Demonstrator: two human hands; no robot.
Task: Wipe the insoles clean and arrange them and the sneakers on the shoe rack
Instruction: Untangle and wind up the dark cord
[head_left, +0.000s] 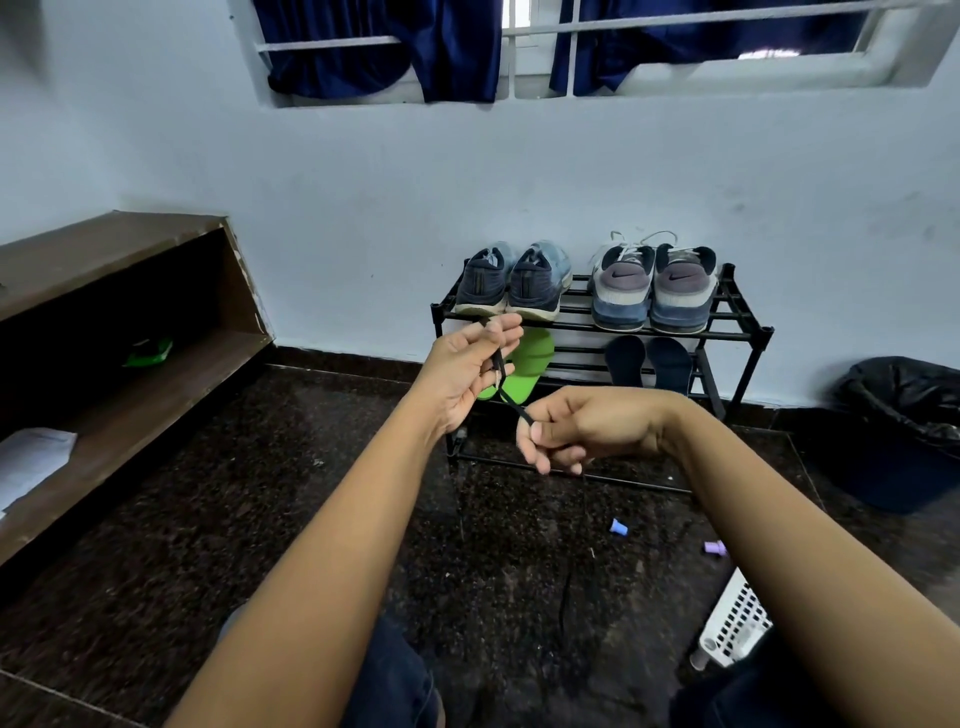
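A white perforated basket sits on the dark floor by my right knee. Ahead, my right hand pinches one end of a black lace between thumb and curled fingers. My left hand is higher and grips the same lace, stretched between them. Beyond stands the shoe rack: green insoles and dark insoles lean on the middle tier, and the blue sneakers and grey sneakers stand on top, heels toward me.

Both hands pinch black lace before shoe rack.
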